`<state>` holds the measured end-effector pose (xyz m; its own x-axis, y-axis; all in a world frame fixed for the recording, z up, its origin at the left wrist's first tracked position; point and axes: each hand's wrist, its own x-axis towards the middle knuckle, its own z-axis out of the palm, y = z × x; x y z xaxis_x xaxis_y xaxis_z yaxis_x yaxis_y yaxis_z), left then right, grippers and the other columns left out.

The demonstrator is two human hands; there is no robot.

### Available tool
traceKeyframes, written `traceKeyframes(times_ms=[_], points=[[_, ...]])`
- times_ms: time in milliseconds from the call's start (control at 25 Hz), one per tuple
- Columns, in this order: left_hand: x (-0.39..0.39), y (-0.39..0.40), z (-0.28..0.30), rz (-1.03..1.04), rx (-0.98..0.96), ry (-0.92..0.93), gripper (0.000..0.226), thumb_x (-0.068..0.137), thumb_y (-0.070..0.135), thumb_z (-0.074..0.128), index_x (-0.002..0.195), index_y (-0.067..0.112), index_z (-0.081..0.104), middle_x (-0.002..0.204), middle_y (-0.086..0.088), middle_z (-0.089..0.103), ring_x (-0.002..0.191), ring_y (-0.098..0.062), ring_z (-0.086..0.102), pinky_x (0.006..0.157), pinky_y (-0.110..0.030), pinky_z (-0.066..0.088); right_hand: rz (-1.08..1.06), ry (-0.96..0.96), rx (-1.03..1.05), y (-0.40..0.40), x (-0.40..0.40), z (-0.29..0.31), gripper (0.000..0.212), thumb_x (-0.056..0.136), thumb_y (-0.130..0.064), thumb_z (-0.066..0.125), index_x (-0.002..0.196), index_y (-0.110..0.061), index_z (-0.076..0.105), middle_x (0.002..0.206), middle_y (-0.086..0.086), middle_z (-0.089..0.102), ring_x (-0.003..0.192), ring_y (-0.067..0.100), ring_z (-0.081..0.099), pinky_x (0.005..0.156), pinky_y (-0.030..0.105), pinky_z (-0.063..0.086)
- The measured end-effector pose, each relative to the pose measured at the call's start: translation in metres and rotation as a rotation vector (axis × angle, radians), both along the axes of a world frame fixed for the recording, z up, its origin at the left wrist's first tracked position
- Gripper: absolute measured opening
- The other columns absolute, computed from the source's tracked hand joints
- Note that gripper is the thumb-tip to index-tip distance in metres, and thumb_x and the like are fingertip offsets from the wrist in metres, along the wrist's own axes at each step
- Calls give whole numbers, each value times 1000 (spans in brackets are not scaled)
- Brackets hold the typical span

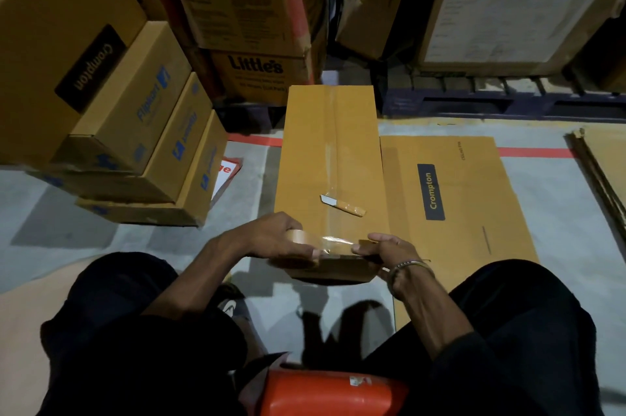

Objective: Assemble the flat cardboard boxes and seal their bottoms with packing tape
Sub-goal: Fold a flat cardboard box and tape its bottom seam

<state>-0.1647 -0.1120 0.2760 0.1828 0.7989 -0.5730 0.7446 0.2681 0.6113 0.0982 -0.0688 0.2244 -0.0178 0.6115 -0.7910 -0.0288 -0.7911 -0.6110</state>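
Head view: my left hand [284,241] grips the round tape roll [298,239] while my right hand [382,251] pinches its glossy clear strip [335,241] over the box's [325,151] near edge. Farther up the smooth brown lid lies a slim cutter [343,206]; beside it, flat cardboard [474,198].

"Crompton" reads on a dark label on the flat cardboard sheet [454,198] at right, and on the large box [50,42] far left. "Flipkart" marks the stacked boxes [142,117] beside it. "Little's" marks two far boxes [257,73].
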Motion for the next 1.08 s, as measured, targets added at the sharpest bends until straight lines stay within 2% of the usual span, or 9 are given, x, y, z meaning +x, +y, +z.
traceKeyframes(times_ms=[120, 200, 280, 360, 440, 520, 640, 880, 1080], points=[[-31, -3, -9, -46, 14, 195, 55, 75, 72, 78, 78, 17, 71, 75, 6, 71, 70, -11, 66, 59, -27, 44, -64, -154, 44, 14, 27, -14, 39, 66, 12, 89, 97, -4, 72, 99, 16, 72, 89, 29, 69, 64, 32, 60], [-51, -6, -16, -48, 2, 266, 62, 74, 74, 76, 79, 12, 73, 78, -3, 73, 75, -19, 68, 61, -30, 42, -34, -250, 45, 18, 37, -21, 30, 66, 8, 91, 83, 0, 68, 86, 14, 67, 83, 29, 63, 74, 40, 60], [-64, -8, -21, -32, -8, 305, 75, 71, 81, 73, 75, 6, 70, 76, -9, 72, 76, -26, 69, 61, -32, 43, -13, -323, 42, 20, 43, -26, 28, 65, 4, 92, 75, -4, 68, 74, 10, 66, 70, 24, 60, 66, 35, 59], [-75, -12, -24, -8, -11, 340, 86, 63, 94, 64, 70, 8, 65, 70, -7, 64, 72, -27, 65, 63, -36, 45, -46, -392, 41, 21, 49, -31, 36, 61, -4, 95, 89, -4, 72, 77, 10, 71, 61, 23, 60, 54, 28, 54], [-85, -13, -30, 8, -22, 359, 93, 62, 98, 60, 68, 6, 67, 66, -10, 62, 66, -27, 61, 61, -34, 39, -112, -412, 17, 23, 57, -35, 47, 57, -10, 99, 95, -7, 72, 84, 14, 75, 59, 24, 63, 54, 28, 53], [-91, -13, -37, 32, -20, 365, 80, 71, 88, 65, 68, 8, 71, 69, -13, 68, 67, -27, 63, 61, -33, 38, -124, -419, -5, 25, 62, -40, 51, 54, -11, 100, 96, -8, 71, 87, 17, 75, 63, 27, 67, 54, 31, 56], [-94, -12, -44, 53, 7, 353, 72, 74, 84, 68, 57, 14, 62, 57, -5, 58, 60, -22, 57, 60, -33, 36, -107, -427, -2, 24, 64, -41, 57, 54, -11, 99, 102, -8, 69, 97, 19, 73, 77, 30, 70, 52, 32, 57], [-112, -6, -56, 61, -50, 402, 76, 71, 89, 61, 71, 15, 76, 71, -6, 72, 67, -20, 66, 65, -33, 48, -29, -528, 58, 23, 64, -33, 62, 67, -6, 93, 118, -15, 58, 102, 13, 61, 76, 26, 58, 86, 52, 61], [-111, -1, -68, 12, -41, 407, 76, 75, 89, 59, 72, 14, 74, 73, -6, 71, 73, -21, 66, 69, -37, 50, 30, -585, 63, 23, 62, -42, 76, 71, -8, 89, 138, -12, 54, 122, 22, 65, 97, 36, 62, 88, 53, 60]])
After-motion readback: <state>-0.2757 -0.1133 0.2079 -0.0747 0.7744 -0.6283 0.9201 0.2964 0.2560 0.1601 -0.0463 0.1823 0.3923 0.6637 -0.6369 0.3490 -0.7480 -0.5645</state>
